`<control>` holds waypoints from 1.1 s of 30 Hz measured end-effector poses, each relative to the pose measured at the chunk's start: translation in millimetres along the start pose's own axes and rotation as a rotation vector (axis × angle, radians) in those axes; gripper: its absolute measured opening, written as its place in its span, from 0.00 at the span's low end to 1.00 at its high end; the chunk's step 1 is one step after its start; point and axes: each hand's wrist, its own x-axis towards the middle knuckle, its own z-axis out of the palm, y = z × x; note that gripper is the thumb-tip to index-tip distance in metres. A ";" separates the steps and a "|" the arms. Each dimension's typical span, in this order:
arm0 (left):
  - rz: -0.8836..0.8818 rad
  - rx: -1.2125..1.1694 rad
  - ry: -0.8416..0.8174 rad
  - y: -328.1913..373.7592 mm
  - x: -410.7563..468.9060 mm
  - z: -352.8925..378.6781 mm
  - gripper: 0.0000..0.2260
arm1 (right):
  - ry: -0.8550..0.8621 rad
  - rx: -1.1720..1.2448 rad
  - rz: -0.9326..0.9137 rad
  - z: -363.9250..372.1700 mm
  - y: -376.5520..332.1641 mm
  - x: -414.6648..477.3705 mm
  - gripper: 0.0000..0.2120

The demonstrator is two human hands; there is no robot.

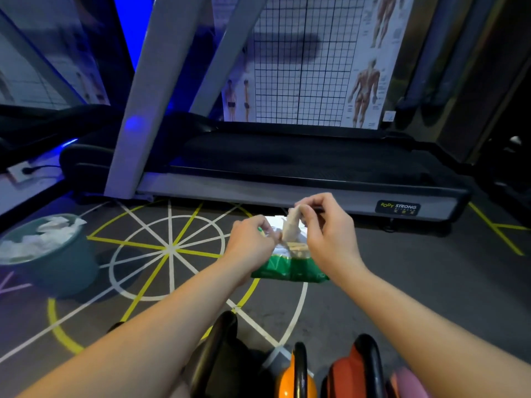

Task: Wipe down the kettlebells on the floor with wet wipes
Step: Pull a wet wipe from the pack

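A green pack of wet wipes (287, 270) is held up in front of me above the floor. My left hand (251, 239) grips the pack at its top left edge. My right hand (324, 225) pinches a pale wipe (290, 225) that stands up out of the pack's opening. Along the bottom of the view stand several kettlebells: a black one (221, 357), an orange one (296, 380), a red one (353, 374) and part of a pink one (408, 383), all with black handles.
A teal bin (66, 265) with crumpled white wipes inside stands at the left. A treadmill (287, 179) runs across the floor behind my hands. The grey floor has yellow and white painted lines (169, 248). Posters hang on the back wall.
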 end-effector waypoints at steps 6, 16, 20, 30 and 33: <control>0.097 0.074 0.036 -7.0 -2.0 -6.5 0.09 | -0.129 0.180 0.285 -19.7 9.9 10.1 0.03; 0.235 0.226 0.043 -12.8 -4.4 -8.0 0.06 | -0.484 0.104 0.353 -26.9 18.2 -4.0 0.02; 0.246 0.267 0.033 -13.3 -6.0 -3.3 0.05 | -0.492 0.082 0.345 -27.2 20.3 -1.7 0.01; 0.292 0.346 0.022 -14.1 -6.8 -0.5 0.06 | -0.481 0.042 0.332 -21.5 15.2 -8.9 0.06; 0.245 0.342 0.023 -18.7 -4.1 -2.6 0.07 | -0.306 0.155 0.321 -20.2 10.7 -6.1 0.03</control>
